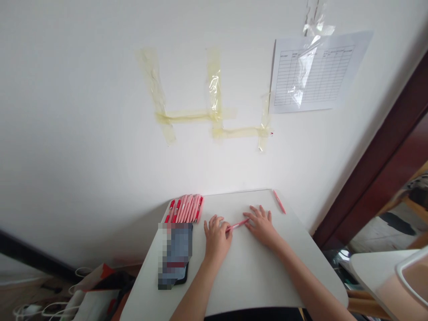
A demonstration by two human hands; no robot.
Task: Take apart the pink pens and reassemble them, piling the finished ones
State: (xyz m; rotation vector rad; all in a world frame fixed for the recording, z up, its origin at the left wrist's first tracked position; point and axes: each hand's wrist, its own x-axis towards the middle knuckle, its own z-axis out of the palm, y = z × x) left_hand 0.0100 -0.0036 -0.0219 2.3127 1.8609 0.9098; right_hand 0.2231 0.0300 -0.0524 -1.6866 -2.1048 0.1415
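Observation:
A slim pink pen (238, 224) lies slantwise between my two hands, low over the white table. My left hand (217, 238) pinches its left end between thumb and fingertips, which hide that end. At the pen's other end, the thumb and forefinger of my right hand (262, 226) close on the tip, while the remaining fingers spread over the tabletop. To the left of my left hand, a row of pink and red pens (187, 208) lies side by side near the wall. Another single pink pen (279, 202) rests at the table's back right corner.
The white table (254, 281) stands against a white wall with yellowed tape (187, 117) and a taped printed sheet (312, 73). On the table's left side lies a dark flat object (180, 249), blurred by pixelation. Cables and boxes (93, 285) are on the floor at left.

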